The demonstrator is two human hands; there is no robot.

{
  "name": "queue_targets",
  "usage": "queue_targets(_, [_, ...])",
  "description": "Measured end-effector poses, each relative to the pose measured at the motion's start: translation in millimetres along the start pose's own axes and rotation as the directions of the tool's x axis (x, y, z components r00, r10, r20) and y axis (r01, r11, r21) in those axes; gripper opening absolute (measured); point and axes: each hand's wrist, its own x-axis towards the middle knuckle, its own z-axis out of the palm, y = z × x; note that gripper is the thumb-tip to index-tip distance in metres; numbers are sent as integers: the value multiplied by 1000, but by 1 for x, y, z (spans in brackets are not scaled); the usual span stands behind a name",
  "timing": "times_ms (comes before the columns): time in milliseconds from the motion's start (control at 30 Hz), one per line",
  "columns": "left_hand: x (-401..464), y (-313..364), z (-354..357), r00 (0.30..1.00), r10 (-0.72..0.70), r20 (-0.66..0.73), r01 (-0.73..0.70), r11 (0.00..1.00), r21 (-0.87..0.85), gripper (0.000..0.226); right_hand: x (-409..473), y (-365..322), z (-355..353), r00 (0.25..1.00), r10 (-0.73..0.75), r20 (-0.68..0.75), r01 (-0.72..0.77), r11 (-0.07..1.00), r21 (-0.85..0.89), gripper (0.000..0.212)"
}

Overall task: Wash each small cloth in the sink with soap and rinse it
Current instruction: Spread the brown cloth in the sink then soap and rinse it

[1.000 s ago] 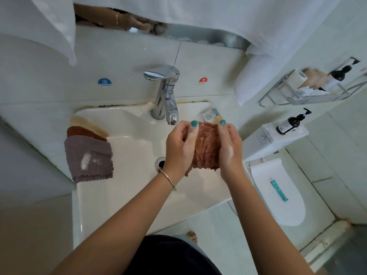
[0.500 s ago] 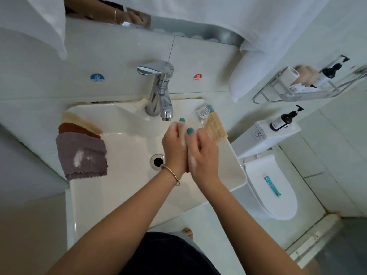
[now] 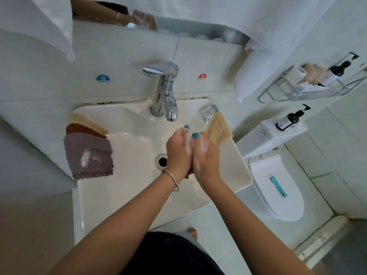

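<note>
Over the white ceramic sink [image 3: 127,187], just in front of the chrome tap [image 3: 164,90], the left hand [image 3: 179,150] and right hand [image 3: 205,155] are pressed together palm to palm, clamped on a reddish-brown small cloth [image 3: 188,175]; only a scrap of it shows below the wrists; white suds streak both hands. On the sink's left rim lie 3 overlapped cloths: a purple-grey cloth [image 3: 89,155] with a white soap smear, a rust-brown cloth [image 3: 83,129] and a pale tan cloth [image 3: 85,121]. On the right rim, just beside the right hand, lies a yellow-tan waffle cloth [image 3: 219,130].
</note>
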Motion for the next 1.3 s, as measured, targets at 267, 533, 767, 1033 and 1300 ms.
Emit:
queue_targets(267, [22, -9, -38, 930, -110, 349, 141, 988, -63, 25, 10, 28, -36, 969, 227, 98, -247, 913, 326, 19])
queue_targets(533, [46, -37, -90, 862, -118, 493, -119, 898, 424, 22, 4, 55, -48, 922, 82, 378, -225, 908, 352, 43])
queue_targets(767, [67, -37, -117, 801, -187, 569, -47, 928, 371, 13, 8, 74, -33, 782, 196, 591, -502, 761, 411, 37])
queue_targets(1033, [97, -78, -116, 781, -298, 548, -51, 845, 533, 19, 17, 107, 13, 692, 349, 632, -634, 713, 300, 33])
queue_targets(1300, [108, -116, -110, 883, -254, 394, -137, 663, 736, 20, 25, 134, 40, 806, 375, 458, -510, 833, 215, 35])
